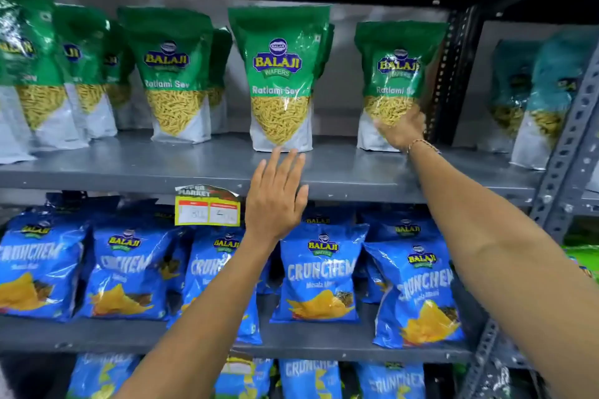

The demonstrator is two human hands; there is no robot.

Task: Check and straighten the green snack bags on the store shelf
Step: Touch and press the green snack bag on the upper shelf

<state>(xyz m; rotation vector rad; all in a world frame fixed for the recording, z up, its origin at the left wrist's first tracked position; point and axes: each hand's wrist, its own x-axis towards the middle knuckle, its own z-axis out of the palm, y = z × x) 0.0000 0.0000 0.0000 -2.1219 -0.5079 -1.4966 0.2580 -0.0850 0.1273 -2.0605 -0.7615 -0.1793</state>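
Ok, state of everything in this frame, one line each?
Left hand: open, fingers spread, fingertips at the middle green bag's base.
Right hand: touching the rightmost green bag's lower front; grip unclear.
Middle green bag: upright, facing front.
Rightmost green bag: upright, leaning slightly.
Blue bags: standing on the shelf below, untouched.
Price tag: on the shelf edge, top curled.

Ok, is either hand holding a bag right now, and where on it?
The right hand is on the lower right front of the rightmost green snack bag; a closed grip cannot be told. The left hand is open, holding nothing.
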